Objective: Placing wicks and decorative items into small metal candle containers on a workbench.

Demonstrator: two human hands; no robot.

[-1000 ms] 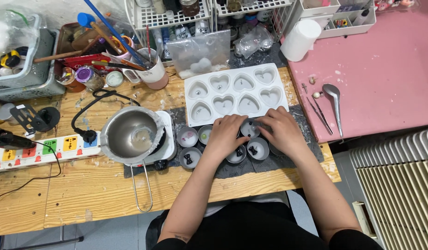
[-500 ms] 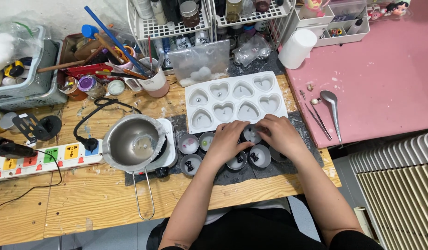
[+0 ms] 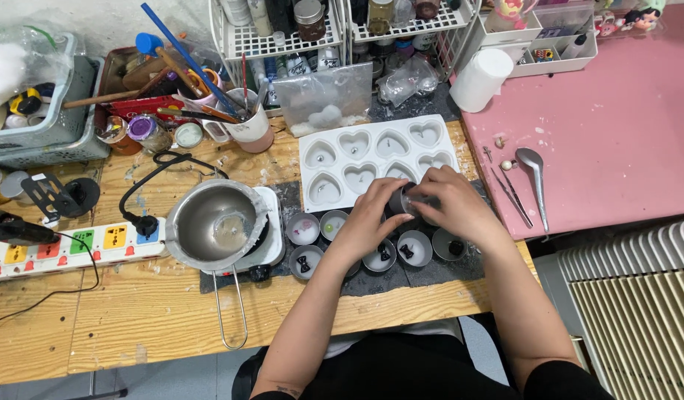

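While lifted just above the dark mat (image 3: 371, 278), small metal cup (image 3: 401, 198) tilted, gripped between left hand (image 3: 368, 222) and right hand (image 3: 449, 207), fingers of both closed round its sides. Little free room here: white heart mould (image 3: 334, 159) touching close behind, row of round tins (image 3: 360, 248) directly beneath, table edge just nearer the body. Cup's contents hidden by fingers; some tins covered by the left wrist. Further left, steel melting pot (image 3: 212, 218) on a small hotplate, power strip (image 3: 68, 244) beyond. Pink table (image 3: 616, 111) to the right, spoon (image 3: 534, 178) and tweezers (image 3: 511, 189) lying on it.
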